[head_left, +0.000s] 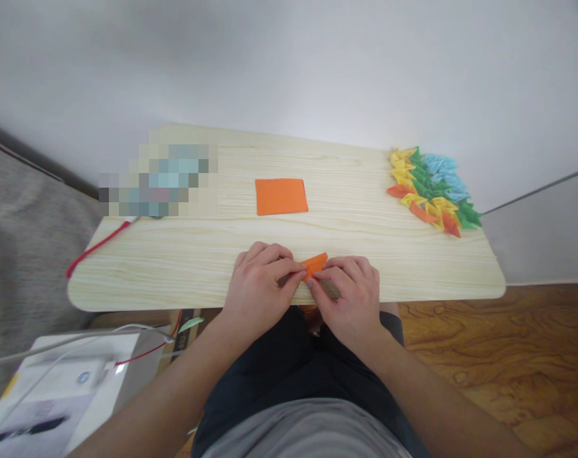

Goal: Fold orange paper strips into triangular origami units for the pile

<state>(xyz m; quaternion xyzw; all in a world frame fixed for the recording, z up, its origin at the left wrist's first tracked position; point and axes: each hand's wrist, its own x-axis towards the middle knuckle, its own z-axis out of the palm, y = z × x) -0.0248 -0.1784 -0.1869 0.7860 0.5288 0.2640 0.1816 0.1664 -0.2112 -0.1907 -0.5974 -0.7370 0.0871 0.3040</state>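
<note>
Your left hand (262, 280) and right hand (350, 286) pinch the folded paper (318, 261) between them by the tabletop's (355, 222) near edge, each seemingly steadying one side, while flat orange paper (282, 196) lies beyond them, apparently within easy reach.

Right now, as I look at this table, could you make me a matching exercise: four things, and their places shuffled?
Things
1. folded orange piece
2. orange rectangle
3. multicoloured folded pieces
4. red cable

Places
A. near the table's right end
B. between left fingers and right fingers
C. across the table's left edge
D. lying flat mid-table

Pairs: 1-B, 2-D, 3-A, 4-C
</note>
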